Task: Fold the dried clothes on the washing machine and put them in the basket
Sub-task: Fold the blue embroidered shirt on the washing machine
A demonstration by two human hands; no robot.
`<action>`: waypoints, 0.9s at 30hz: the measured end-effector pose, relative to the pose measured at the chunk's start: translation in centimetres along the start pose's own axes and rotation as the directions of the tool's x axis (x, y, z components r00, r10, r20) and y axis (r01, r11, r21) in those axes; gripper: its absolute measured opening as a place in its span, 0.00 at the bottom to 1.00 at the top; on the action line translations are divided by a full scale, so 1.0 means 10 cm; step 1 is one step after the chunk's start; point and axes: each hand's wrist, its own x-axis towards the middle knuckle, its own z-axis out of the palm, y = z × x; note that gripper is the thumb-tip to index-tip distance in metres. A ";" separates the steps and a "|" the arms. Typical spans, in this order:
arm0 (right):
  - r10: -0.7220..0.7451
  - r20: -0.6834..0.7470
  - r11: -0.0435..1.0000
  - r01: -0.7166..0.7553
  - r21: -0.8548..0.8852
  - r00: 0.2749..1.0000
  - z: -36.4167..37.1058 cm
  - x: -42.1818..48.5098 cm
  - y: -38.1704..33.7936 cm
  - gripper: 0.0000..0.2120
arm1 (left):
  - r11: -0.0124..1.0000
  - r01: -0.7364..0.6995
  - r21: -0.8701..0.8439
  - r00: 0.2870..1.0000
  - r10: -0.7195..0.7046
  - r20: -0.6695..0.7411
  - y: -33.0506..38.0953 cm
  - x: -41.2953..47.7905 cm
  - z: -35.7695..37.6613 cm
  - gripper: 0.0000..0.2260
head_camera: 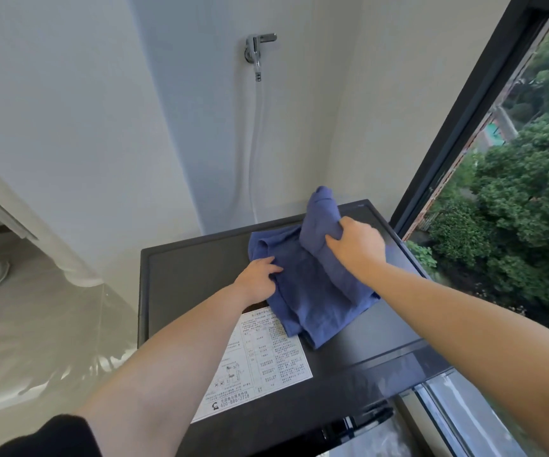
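The blue garment (316, 291), soft, light and limp, lies rumpled on the dark washing machine (194, 268) lid, best taken by its edges, the right hand (355, 245) clutching a raised bunch and the left hand (258, 278) apparently pinching its left edge, a tap (259, 51) on the white wall behind and a window (497, 159) to the right.

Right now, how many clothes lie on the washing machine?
1: a blue garment on the washing machine lid, held by left hand and right hand. Another could hide beneath it.
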 end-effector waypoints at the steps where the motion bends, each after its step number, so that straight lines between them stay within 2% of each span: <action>1: -0.045 0.043 0.998 0.043 0.050 0.998 0.04 -0.08 -0.06 0.11 | 0.993 0.027 -0.112 0.998 -0.032 -0.045 0.02 0.00 -0.03 0.20; 3: -0.115 0.140 0.979 0.087 0.186 0.983 0.10 -0.22 -0.15 0.10 | 0.934 0.125 -0.333 0.972 -0.183 -0.149 0.06 0.02 -0.10 0.15; 5: -0.129 0.200 0.956 0.068 0.287 0.971 0.14 -0.30 -0.20 0.15 | 0.792 0.227 -0.567 0.901 -0.391 -0.186 0.10 0.06 -0.19 0.13; 6: -0.112 0.208 0.949 0.043 0.312 0.972 0.15 -0.32 -0.20 0.18 | 0.674 0.261 -0.691 0.867 -0.479 -0.140 0.13 0.07 -0.22 0.15; 8: -0.064 0.209 0.956 0.000 0.293 0.976 0.18 -0.31 -0.14 0.18 | 0.442 0.278 -0.853 0.838 -0.545 -0.010 0.13 0.11 -0.25 0.20; 9: -0.041 0.219 0.966 -0.017 0.257 0.975 0.20 -0.30 -0.08 0.16 | 0.374 0.283 -0.883 0.836 -0.547 0.037 0.15 0.11 -0.27 0.21; 11: 0.005 0.277 0.988 -0.049 0.150 0.961 0.25 -0.26 0.05 0.10 | 0.327 0.321 -0.889 0.824 -0.559 0.092 0.19 0.11 -0.28 0.24; 12: 0.040 0.318 0.994 -0.069 0.083 0.947 0.28 -0.24 0.11 0.14 | 0.361 0.353 -0.863 0.813 -0.574 0.093 0.21 0.11 -0.28 0.26; 14: 0.168 0.399 0.984 -0.177 -0.016 0.901 0.35 -0.24 0.21 0.28 | 0.492 0.399 -0.774 0.799 -0.600 0.031 0.26 0.14 -0.28 0.30; 16: 0.271 0.449 0.960 -0.274 -0.060 0.851 0.39 -0.25 0.26 0.35 | 0.594 0.408 -0.693 0.801 -0.598 -0.041 0.32 0.16 -0.27 0.27; 19: 0.278 0.503 0.959 -0.264 -0.100 0.818 0.41 -0.25 0.26 0.28 | 0.621 0.386 -0.682 0.809 -0.584 -0.074 0.41 0.18 -0.26 0.16; 21: 0.220 0.485 0.975 -0.211 -0.074 0.847 0.38 -0.24 0.23 0.22 | 0.617 0.404 -0.676 0.804 -0.592 -0.060 0.45 0.17 -0.31 0.12; 22: 0.189 0.442 0.982 -0.169 -0.084 0.877 0.37 -0.23 0.23 0.19 | 0.622 0.434 -0.652 0.798 -0.602 -0.042 0.45 0.18 -0.33 0.13; 24: 0.075 0.278 0.977 -0.014 -0.215 0.958 0.31 -0.21 0.22 0.16 | 0.653 0.497 -0.571 0.769 -0.636 -0.058 0.41 0.17 -0.36 0.16; 26: -0.060 0.170 0.926 0.118 -0.359 0.984 0.28 -0.17 0.26 0.15 | 0.705 0.469 -0.531 0.752 -0.635 -0.178 0.34 0.16 -0.33 0.15; 27: -0.090 0.143 0.909 0.140 -0.393 0.986 0.27 -0.15 0.28 0.17 | 0.751 0.419 -0.510 0.752 -0.602 -0.268 0.31 0.14 -0.32 0.15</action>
